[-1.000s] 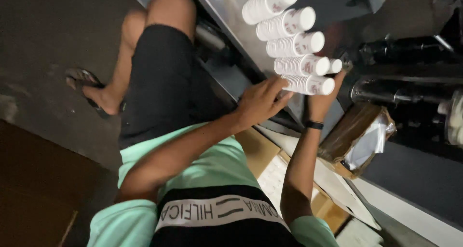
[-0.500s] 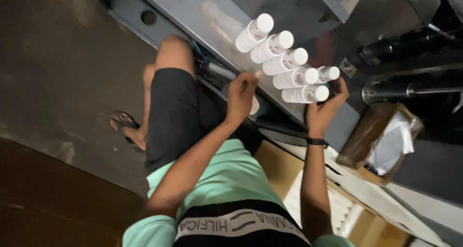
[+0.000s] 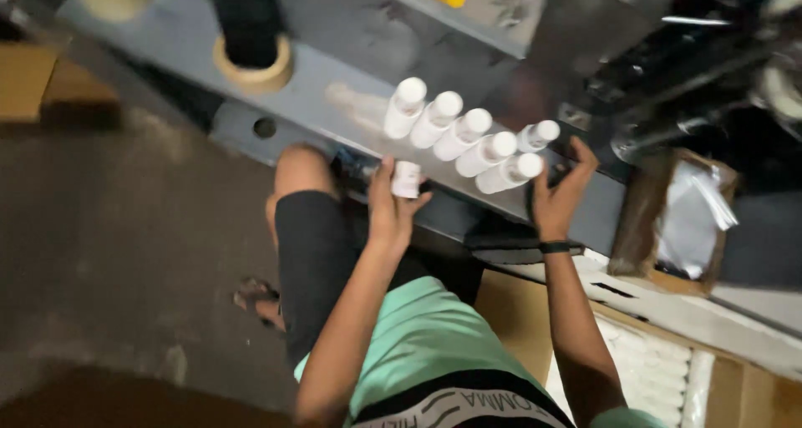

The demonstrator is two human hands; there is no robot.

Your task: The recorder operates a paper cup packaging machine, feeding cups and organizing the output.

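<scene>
- White bottle [image 3: 407, 178], small and cylindrical, sits clenched in the fingers of my left hand [image 3: 391, 211], just off the near edge of the grey metal ledge [image 3: 301, 94]
- Row of five white bottles [image 3: 462, 135] lies side by side on that ledge, caps pointing away from me, slanting toward my right
- My right hand [image 3: 558, 196] is spread, fingers released, fingertips just at the last bottle [image 3: 511, 173] in the row; it holds nothing
- A roll of tan tape [image 3: 252, 69] rests on the ledge to my left, well apart from the row, with bare ledge between them
- An open brown carton [image 3: 681, 219] with clear plastic wrap stands to my right
- A cardboard box [image 3: 652, 378] packed with white pieces lies low beside my right forearm
- Dark concrete floor [image 3: 117, 227] spreads open on my left, past my knee
</scene>
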